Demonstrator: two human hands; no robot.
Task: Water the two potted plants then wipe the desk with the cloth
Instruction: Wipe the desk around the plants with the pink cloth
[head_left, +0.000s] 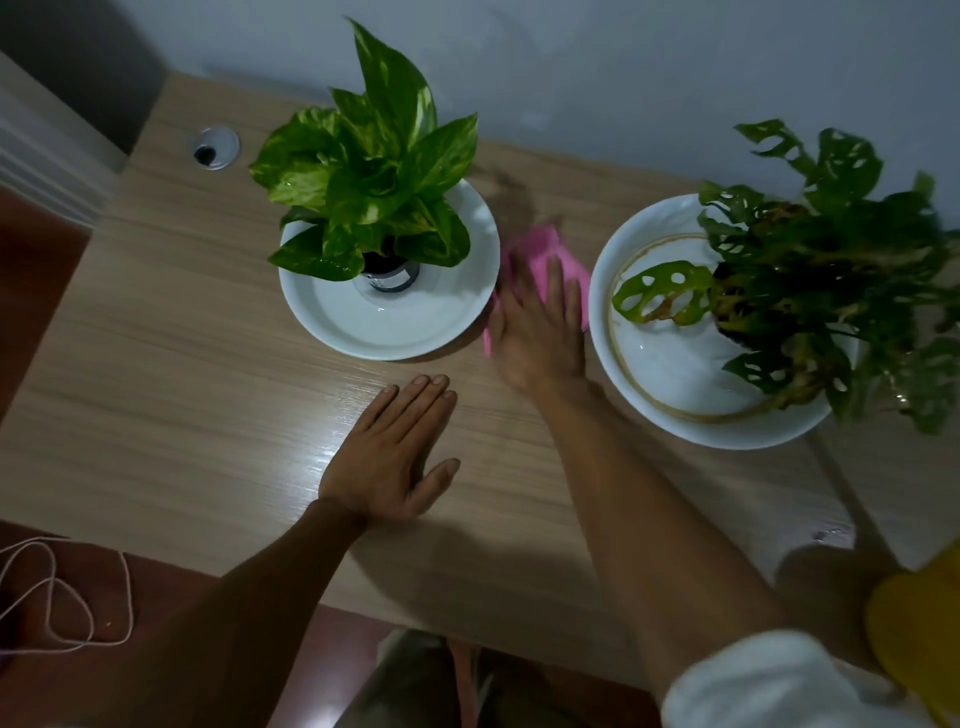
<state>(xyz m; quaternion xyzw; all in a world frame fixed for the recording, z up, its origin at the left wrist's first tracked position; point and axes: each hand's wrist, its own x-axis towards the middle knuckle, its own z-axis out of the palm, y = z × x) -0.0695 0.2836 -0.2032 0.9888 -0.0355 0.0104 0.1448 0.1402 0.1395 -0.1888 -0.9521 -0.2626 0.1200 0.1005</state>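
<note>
Wood-grain desk (208, 322) fills most of the view, back edge vs a pale wall (623, 62). Two white dishes on it. Right dish (670, 374), the bigger one w/ a brownish ring stain inside, carries the holey-leaf plant (810, 270), leaves dark, some browned, spilling over the dish's right side. Left dish (415, 322) carries the variegated plant (374, 171) in a small dark pot (387, 273), leaves upright and glossy.

Right arm reaches fwd btwn the two dishes; white sleeve (769, 680) at bottom right. Right hand (540, 327) is flat, fingers spread, palm down on the pink cloth (540, 249), pressing it to the desk; hand and cloth blurred. Cloth sits in the gap btwn the dishes, just beside both rims; can't tell if it touches them.

Left hand (395, 452) lies flat and empty on the desk, fingers together, thumb out, nearer the front edge.

Yellow object (919, 629) at the right edge, only partly in view. Round cable grommet (213, 148) in the desk's back-left corner. Thin pale cord (52, 597) looped on the reddish floor, bottom left.
</note>
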